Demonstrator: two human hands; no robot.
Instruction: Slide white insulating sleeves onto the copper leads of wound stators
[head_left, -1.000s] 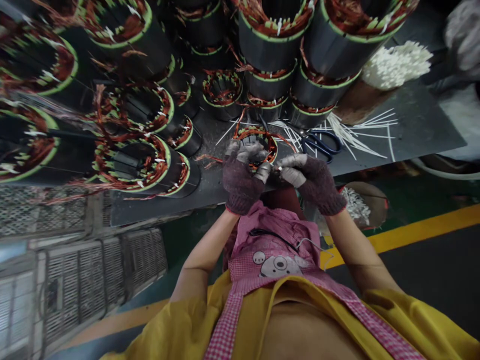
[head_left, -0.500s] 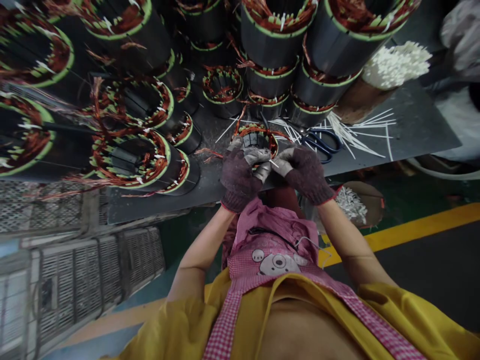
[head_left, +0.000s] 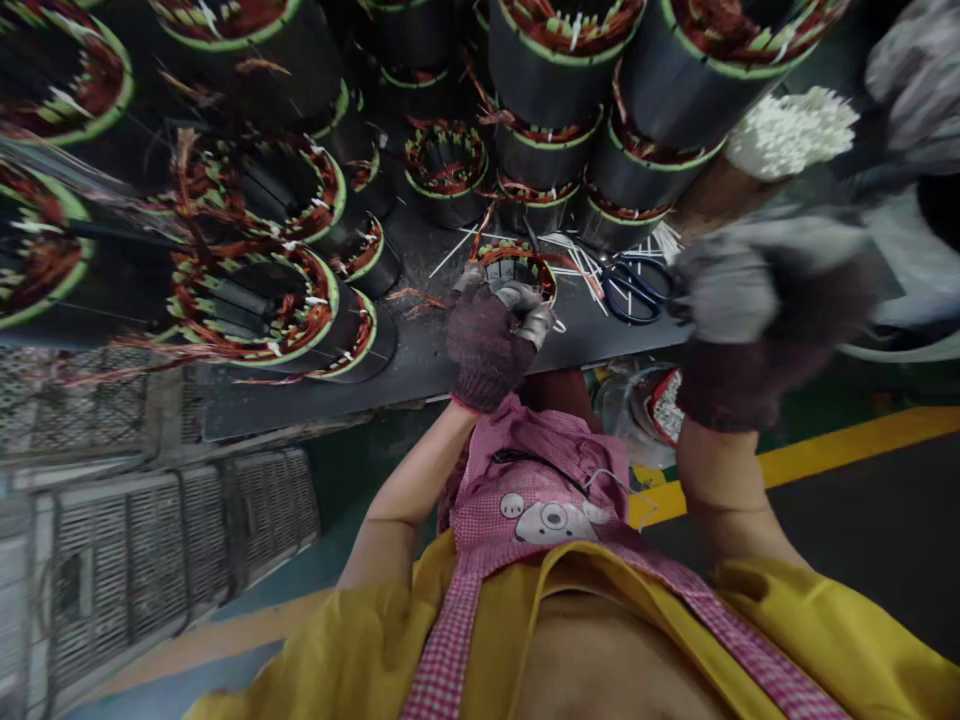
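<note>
A small motor stator (head_left: pixel 517 262) with copper windings and pale green slot liners stands near the table's front edge. My left hand (head_left: pixel 495 335), in a dark glove with grey fingertips, is closed on its near rim. A short white looped piece (head_left: pixel 559 326) shows beside the left thumb. Out to the right, my right hand (head_left: pixel 765 310) is raised above the table edge, apart from the stator. Motion smears its gloved fingers, so I cannot see whether they hold anything. Between the hands lie dark-handled scissors (head_left: pixel 636 288) and loose white ties (head_left: pixel 585 270).
Stacked larger stators (head_left: pixel 255 300) crowd the left and back of the dark table (head_left: pixel 337 400). A brown container (head_left: pixel 701 200) packed with white strips (head_left: pixel 799 130) stands at the back right. Below the table, a transparent bag (head_left: pixel 634 415) sits near the right forearm.
My right hand has left the stator and swung right, past the scissors. It now covers many of the loose white ties. My left hand has stayed at the stator.
</note>
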